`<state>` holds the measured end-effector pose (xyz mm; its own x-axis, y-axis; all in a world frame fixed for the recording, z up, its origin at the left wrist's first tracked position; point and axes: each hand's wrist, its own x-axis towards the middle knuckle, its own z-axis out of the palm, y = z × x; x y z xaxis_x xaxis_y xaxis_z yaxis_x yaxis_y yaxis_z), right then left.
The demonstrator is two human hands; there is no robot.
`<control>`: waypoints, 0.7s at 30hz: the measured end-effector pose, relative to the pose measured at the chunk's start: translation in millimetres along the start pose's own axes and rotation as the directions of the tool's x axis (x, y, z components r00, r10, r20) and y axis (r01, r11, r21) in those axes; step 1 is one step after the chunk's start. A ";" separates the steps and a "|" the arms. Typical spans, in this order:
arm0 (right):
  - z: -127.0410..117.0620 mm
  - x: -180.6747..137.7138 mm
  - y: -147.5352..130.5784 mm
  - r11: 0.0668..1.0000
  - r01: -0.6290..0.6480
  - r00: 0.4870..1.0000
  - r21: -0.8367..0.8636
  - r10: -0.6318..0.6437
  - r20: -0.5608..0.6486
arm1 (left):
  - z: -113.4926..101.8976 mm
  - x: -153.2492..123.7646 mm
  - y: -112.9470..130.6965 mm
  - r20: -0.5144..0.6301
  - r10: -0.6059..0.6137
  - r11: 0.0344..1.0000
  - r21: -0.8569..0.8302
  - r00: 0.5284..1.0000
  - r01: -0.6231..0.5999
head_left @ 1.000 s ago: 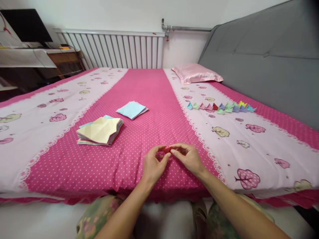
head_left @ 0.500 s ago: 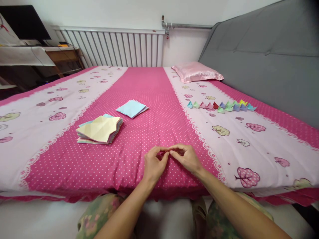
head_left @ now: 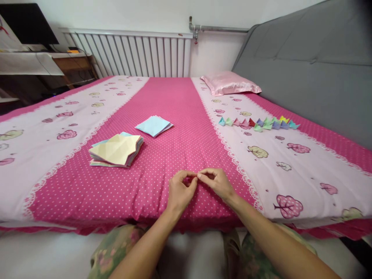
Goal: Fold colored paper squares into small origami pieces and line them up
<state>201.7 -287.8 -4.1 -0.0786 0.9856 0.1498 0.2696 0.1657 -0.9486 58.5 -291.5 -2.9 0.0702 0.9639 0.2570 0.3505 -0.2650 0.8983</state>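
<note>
Over the near edge of the bed, my left hand and my right hand meet with thumbs and forefingers pinched together. Between the fingertips is a small red folded paper, mostly covered by them. Ahead to the left lies a thick stack of creased paper sheets, pale yellow on top. Beyond it sits a thinner stack of light blue square paper. To the right, several small folded paper pieces in various colours stand in rows on the bedspread.
The pink bedspread has dotted and tree-print bands. A pink pillow rests at the far right, by the grey padded headboard. A white radiator lines the wall. A monitor stands on a desk at the left.
The fingertips have shifted slightly around the red paper, and less red shows between them. Both stacks and the folded pieces lie where they were.
</note>
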 end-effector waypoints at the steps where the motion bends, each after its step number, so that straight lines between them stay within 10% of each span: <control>1: 0.2 0.0 0.6 1.000 0.005 1.000 -0.010 -0.005 -0.004 | -0.2 -0.1 0.4 -0.003 -0.002 1.000 0.005 1.000 0.002; 21: 3.7 -0.3 -0.4 0.995 -0.005 0.997 -0.102 -0.003 -0.078 | -3.9 3.1 -0.7 -0.042 -0.156 0.986 -0.063 0.987 0.153</control>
<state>198.0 -288.3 -4.8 -0.0038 0.9848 0.1739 0.3662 0.1632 -0.9161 54.8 -288.4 -1.3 -0.0248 0.9914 0.1288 0.2980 -0.1157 0.9475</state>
